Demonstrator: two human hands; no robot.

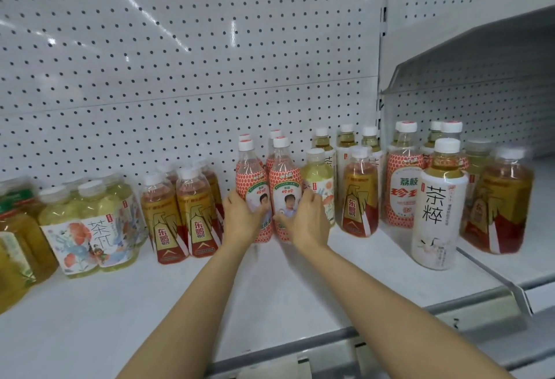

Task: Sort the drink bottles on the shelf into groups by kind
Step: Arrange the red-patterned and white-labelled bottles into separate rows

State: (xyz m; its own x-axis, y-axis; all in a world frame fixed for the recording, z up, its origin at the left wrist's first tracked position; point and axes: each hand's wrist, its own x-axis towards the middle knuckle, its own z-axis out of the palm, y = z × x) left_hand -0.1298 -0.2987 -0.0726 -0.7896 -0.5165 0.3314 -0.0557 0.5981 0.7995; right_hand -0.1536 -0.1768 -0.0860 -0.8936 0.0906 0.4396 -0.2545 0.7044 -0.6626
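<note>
White pegboard backs the shelf [300,288]. Left hand [240,216] and right hand [306,222] each wrap their fingers round a lychee bottle [252,180], apparently pressing the pair together mid-shelf to group that kind.

On the shelf [270,294], lychee bottles [271,186] stand between energy-drink bottles [183,207] leftward and tea bottles [438,207] rightward

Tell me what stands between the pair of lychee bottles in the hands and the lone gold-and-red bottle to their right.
In the head view, one pale yellow-green tea bottle with a floral label stands there, close against the right hand.
</note>
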